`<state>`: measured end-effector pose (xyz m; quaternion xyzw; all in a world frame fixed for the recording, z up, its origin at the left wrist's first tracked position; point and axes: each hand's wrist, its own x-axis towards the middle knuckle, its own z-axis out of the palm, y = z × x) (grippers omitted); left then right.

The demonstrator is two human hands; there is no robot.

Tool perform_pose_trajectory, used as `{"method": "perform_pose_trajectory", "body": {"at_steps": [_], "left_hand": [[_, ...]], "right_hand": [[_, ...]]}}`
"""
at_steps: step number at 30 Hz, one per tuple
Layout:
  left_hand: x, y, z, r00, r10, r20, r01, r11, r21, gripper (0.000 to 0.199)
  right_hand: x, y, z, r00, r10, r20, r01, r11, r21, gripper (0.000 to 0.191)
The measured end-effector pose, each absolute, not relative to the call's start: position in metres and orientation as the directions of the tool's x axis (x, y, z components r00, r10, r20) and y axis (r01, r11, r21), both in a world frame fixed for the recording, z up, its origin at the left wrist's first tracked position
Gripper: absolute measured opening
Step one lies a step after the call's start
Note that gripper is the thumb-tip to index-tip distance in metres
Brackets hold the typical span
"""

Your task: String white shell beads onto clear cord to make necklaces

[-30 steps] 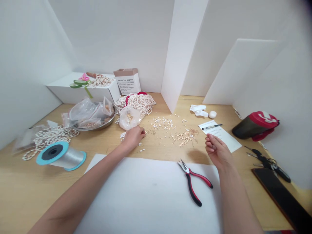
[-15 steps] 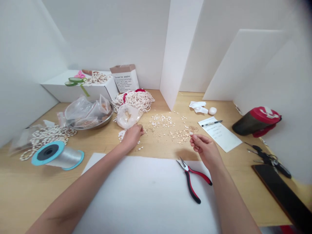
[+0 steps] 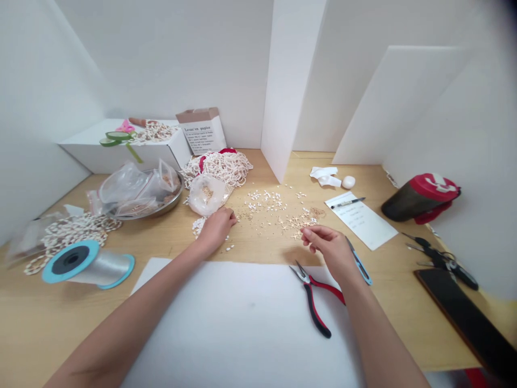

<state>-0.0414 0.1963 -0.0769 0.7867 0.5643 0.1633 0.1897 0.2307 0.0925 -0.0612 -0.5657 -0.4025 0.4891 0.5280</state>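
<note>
While the left hand (image 3: 218, 225) rests just beside the tiny gold beads (image 3: 244, 216) and the right hand (image 3: 329, 248) hovers near the starfish charms (image 3: 294, 222), they're well apart, fingertips drawn in, and whether either pinches anything, I can't tell! Looks early to me: white beads (image 3: 264, 202) and charms lie loose, unjoined, the pliers (image 3: 306, 279) lying spread, unheld, on the white sheet (image 3: 226, 312).
</note>
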Motion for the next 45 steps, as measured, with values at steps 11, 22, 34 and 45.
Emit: {"method": "perform_pose_trajectory", "body": {"at_steps": [11, 22, 34, 45], "left_hand": [[0.014, 0.147, -0.076, 0.570, 0.771, -0.283, -0.260, 0.497, 0.828, 0.018], [0.021, 0.132, -0.072, 0.655, 0.687, -0.315, -0.298, 0.618, 0.727, 0.010], [0.021, 0.132, -0.075, 0.626, 0.698, -0.347, -0.279, 0.616, 0.737, 0.015], [0.022, 0.133, -0.075, 0.623, 0.704, -0.341, -0.298, 0.617, 0.728, 0.012]], "right_hand": [[0.179, 0.071, -0.060, 0.122, 0.961, 0.250, 0.291, 0.206, -0.934, 0.013], [0.176, 0.063, -0.056, 0.119, 0.904, 0.410, 0.477, 0.310, -0.823, 0.013], [0.176, 0.063, -0.056, 0.135, 0.922, 0.363, 0.532, 0.241, -0.811, 0.014], [0.176, 0.064, -0.057, 0.140, 0.922, 0.362, 0.565, 0.226, -0.794, 0.013]]}}
